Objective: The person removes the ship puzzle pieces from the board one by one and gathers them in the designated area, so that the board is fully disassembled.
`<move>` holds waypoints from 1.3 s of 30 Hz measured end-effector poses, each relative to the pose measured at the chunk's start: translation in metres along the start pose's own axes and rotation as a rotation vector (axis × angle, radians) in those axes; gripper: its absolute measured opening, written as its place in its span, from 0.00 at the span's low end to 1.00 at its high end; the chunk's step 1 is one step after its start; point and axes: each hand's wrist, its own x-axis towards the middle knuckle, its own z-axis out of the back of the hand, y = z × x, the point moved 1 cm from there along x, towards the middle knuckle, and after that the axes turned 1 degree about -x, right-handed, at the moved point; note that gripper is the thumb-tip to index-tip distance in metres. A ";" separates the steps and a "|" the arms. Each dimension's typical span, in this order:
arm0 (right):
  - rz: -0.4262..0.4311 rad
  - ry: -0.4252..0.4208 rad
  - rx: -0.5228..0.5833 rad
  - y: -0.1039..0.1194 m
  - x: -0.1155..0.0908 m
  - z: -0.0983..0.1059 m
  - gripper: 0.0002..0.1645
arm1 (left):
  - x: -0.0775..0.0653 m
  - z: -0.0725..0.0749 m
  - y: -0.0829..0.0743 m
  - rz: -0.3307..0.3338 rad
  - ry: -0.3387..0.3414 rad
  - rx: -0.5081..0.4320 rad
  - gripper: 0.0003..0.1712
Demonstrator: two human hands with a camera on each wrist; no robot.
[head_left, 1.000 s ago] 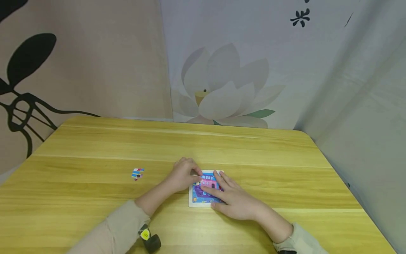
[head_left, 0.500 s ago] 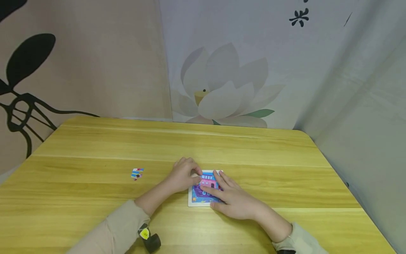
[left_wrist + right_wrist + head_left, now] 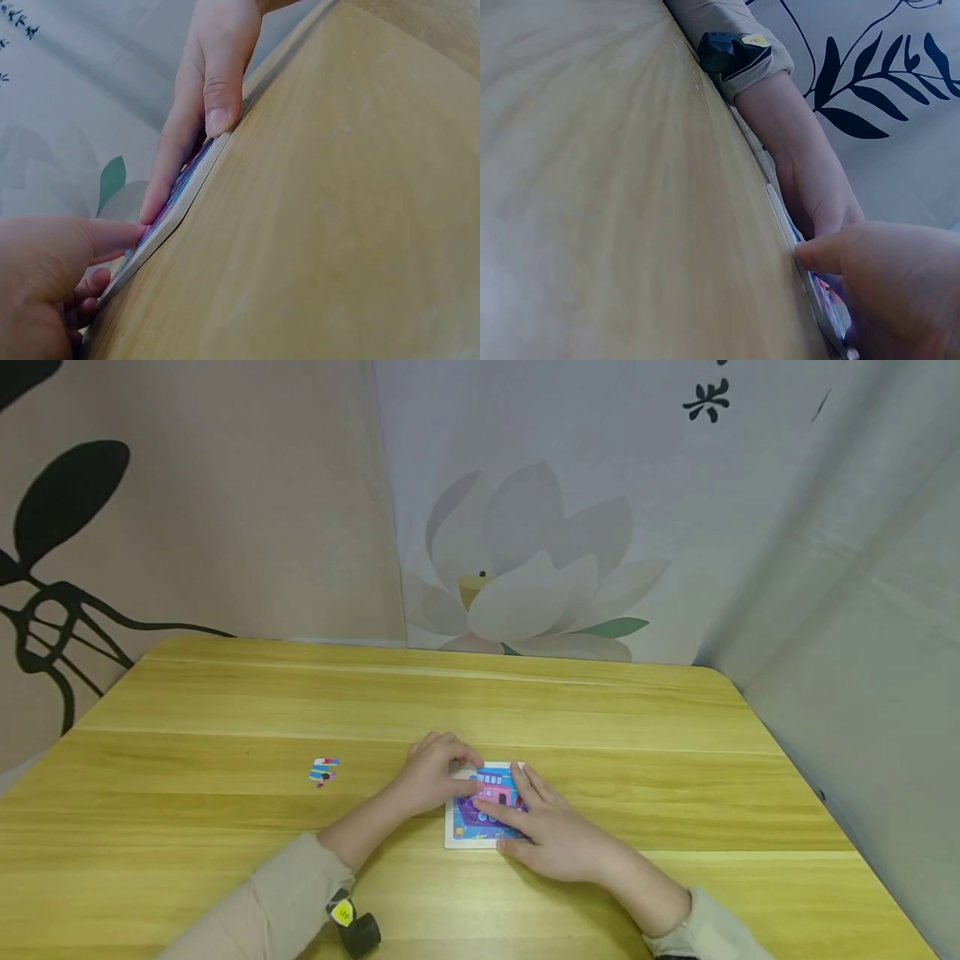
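Only the head view shows the face of the boat puzzle board point(image 3: 471, 822), a pink and purple boat on blue within a pale border, lying on the wooden table point(image 3: 225, 827). It alone also shows the small multicoloured puzzle pieces point(image 3: 323, 773), well apart from the board on its left; they are too small to count. The lotus-printed curtain point(image 3: 525, 602) hangs beyond the board. The left wrist view adds the board's thin side edge, flat against the tabletop. The right wrist view looks past the board to the left forearm, with its rolled sleeve point(image 3: 300, 881) and black wrist camera point(image 3: 360, 935).

The left hand point(image 3: 437, 774) is at the board's left side, thumb and index finger bent onto its face with a gap between their tips; whether they pinch a piece cannot be told. The right hand point(image 3: 558, 839) lies over the board's right part, fingers extended and spread, gripping nothing, its thumb on the near border, as both wrist views confirm.
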 end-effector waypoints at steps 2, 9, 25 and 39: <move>-0.012 -0.008 -0.011 0.001 -0.001 0.000 0.31 | 0.000 0.000 -0.001 0.005 0.001 -0.001 0.11; -0.028 -0.026 -0.043 0.003 -0.003 0.001 0.31 | 0.003 -0.002 -0.005 0.032 0.003 -0.009 0.12; -0.026 -0.017 -0.050 0.002 -0.003 0.000 0.30 | 0.004 -0.003 -0.005 0.063 -0.031 -0.258 0.06; -0.028 -0.003 -0.046 0.005 -0.001 0.001 0.31 | 0.000 0.001 -0.009 0.118 -0.016 -0.320 0.05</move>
